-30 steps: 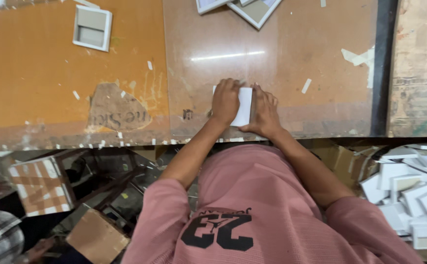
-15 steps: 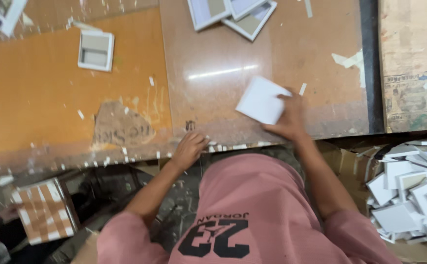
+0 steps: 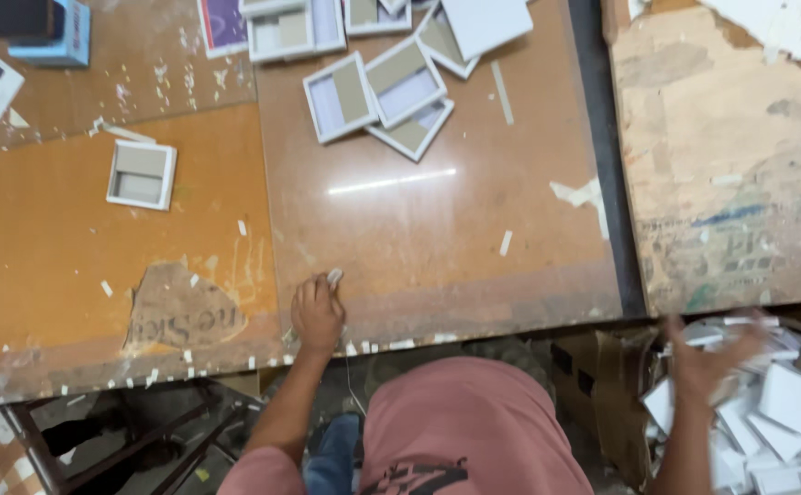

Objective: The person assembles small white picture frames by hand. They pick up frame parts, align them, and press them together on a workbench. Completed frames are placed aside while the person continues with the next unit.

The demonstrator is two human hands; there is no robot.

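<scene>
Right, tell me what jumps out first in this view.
A cluster of shallow white box trays lies scattered at the far edge of the worn brown table. The left hand rests at the table's near edge, while the blurred right hand reaches over a heap of white box pieces at lower right.

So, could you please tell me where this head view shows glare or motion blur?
Head view: a bright streak of glare lies on the glossy table; the right hand is motion-blurred over the white pieces; the left hand looks sharp.
</scene>
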